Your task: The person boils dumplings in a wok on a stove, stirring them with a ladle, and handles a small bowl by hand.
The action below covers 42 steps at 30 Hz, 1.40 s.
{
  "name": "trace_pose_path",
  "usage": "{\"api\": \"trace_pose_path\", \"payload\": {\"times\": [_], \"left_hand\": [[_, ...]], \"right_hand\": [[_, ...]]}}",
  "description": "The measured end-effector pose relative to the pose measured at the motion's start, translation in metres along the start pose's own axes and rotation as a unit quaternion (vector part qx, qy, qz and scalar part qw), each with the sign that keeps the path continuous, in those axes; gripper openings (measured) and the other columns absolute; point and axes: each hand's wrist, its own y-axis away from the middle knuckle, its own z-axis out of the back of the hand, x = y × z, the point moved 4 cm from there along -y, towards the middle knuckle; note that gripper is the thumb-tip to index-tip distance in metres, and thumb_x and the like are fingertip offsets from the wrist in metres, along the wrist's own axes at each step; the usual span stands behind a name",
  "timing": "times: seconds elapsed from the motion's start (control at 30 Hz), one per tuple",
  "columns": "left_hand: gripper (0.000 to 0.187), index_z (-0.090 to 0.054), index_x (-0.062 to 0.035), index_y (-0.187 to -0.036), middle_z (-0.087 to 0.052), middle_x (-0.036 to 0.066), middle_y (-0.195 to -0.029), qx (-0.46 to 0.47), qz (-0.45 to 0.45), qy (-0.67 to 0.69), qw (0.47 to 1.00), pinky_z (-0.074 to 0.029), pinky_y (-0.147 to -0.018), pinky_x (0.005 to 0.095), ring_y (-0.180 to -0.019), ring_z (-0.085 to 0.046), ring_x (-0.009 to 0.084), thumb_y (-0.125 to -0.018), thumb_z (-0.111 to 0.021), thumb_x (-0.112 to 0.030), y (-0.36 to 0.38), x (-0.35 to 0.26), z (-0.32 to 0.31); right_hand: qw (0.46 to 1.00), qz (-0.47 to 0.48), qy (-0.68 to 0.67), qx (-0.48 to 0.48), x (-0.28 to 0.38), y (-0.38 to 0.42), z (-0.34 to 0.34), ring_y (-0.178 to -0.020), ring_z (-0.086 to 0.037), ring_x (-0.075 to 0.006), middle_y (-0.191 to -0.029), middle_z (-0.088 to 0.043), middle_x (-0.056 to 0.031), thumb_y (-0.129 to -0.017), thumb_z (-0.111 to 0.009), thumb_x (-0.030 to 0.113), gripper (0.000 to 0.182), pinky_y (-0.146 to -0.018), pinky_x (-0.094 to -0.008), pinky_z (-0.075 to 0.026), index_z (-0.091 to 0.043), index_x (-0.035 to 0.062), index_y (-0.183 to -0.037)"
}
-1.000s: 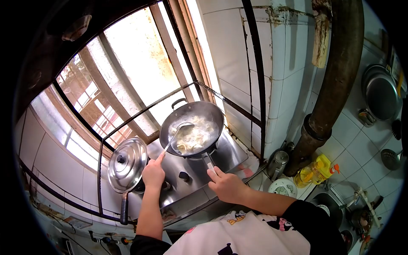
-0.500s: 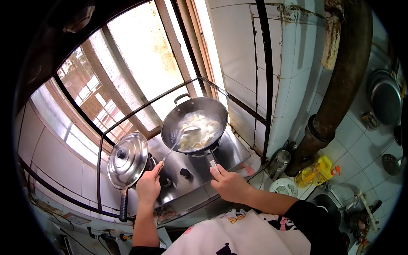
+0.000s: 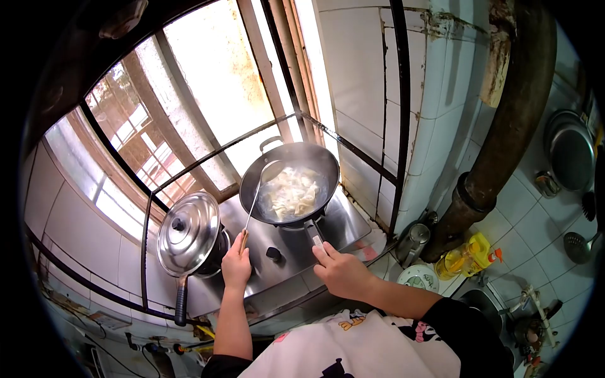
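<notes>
My left hand (image 3: 236, 267) is closed around the handle of a long metal ladle (image 3: 254, 205). The ladle's bowl rests near the far left inner wall of a dark wok (image 3: 315, 155). Pale, folded pieces that look like dumplings (image 3: 291, 192) lie in steaming, bubbly liquid inside it. My right hand (image 3: 341, 272) grips the wok's handle (image 3: 313, 232) on the near side. The wok stands on the right part of a steel gas stove (image 3: 293, 246).
Left on the stove, a pan with a long black handle (image 3: 181, 301) is covered by a shiny lid (image 3: 191, 228). A dark metal frame (image 3: 217, 154) surrounds the stove before a bright window. At right are a patterned plate (image 3: 418, 278), yellow bottles (image 3: 465, 257) and a thick pipe (image 3: 498, 160).
The ladle has swung from the middle of the food to the wok's far left side. My left hand has shifted slightly right; my right hand stays on the handle.
</notes>
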Motion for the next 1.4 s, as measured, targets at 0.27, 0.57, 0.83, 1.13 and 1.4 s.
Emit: {"api": "trace_pose_path", "payload": {"times": [0.27,0.57,0.83,1.13,1.4], "left_hand": [[0.056,-0.039,-0.0076,-0.145,-0.066,0.025,-0.107,0.052,0.010,-0.109,0.993,-0.050,-0.080,0.0519,-0.095,-0.064,0.0437,-0.092,-0.057,-0.015,0.006,0.000,-0.014],[0.058,-0.032,0.0019,-0.136,-0.066,0.029,-0.092,0.134,0.060,-0.200,0.969,-0.054,-0.073,0.0531,-0.085,-0.066,0.0465,-0.090,-0.061,-0.017,0.005,-0.010,-0.026],[0.070,-0.028,0.0017,-0.137,-0.066,0.031,-0.090,0.144,0.074,-0.206,0.965,-0.052,-0.076,0.0540,-0.086,-0.065,0.0484,-0.085,-0.070,-0.020,0.005,-0.015,-0.024],[0.072,-0.029,0.0037,-0.138,-0.066,0.029,-0.093,0.157,0.079,-0.220,0.959,-0.054,-0.077,0.0513,-0.087,-0.066,0.0459,-0.085,-0.070,-0.021,0.003,-0.022,-0.021],[0.070,-0.030,0.0024,-0.134,-0.065,0.032,-0.089,0.137,0.070,-0.198,0.968,-0.052,-0.075,0.0546,-0.085,-0.064,0.0496,-0.083,-0.072,-0.021,0.004,-0.018,-0.023]], "right_hand": [[1.000,-0.005,-0.004,0.007,0.001,-0.001,0.002,-0.117,-0.059,-0.0407,-0.128,-0.056,-0.0273,-0.078,-0.059,0.007,0.007,-0.087,-0.0365,-0.054,-0.059,0.0023,-0.084],[1.000,-0.009,-0.012,0.009,0.000,0.000,0.003,-0.118,-0.058,-0.0408,-0.129,-0.056,-0.0275,-0.078,-0.059,0.007,0.007,-0.087,-0.0368,-0.054,-0.059,0.0023,-0.084],[1.000,-0.010,-0.010,0.017,0.000,-0.001,0.003,-0.119,-0.057,-0.0418,-0.128,-0.056,-0.0270,-0.079,-0.060,0.007,0.008,-0.085,-0.0361,-0.056,-0.062,0.0014,-0.084],[1.000,-0.011,-0.008,0.023,0.001,-0.002,0.005,-0.120,-0.056,-0.0410,-0.128,-0.056,-0.0265,-0.079,-0.060,0.007,0.010,-0.086,-0.0357,-0.055,-0.064,0.0015,-0.086],[1.000,-0.008,-0.005,0.012,0.000,0.000,0.001,-0.118,-0.058,-0.0402,-0.130,-0.055,-0.0276,-0.079,-0.060,0.007,0.007,-0.087,-0.0363,-0.054,-0.058,0.0029,-0.084]]}}
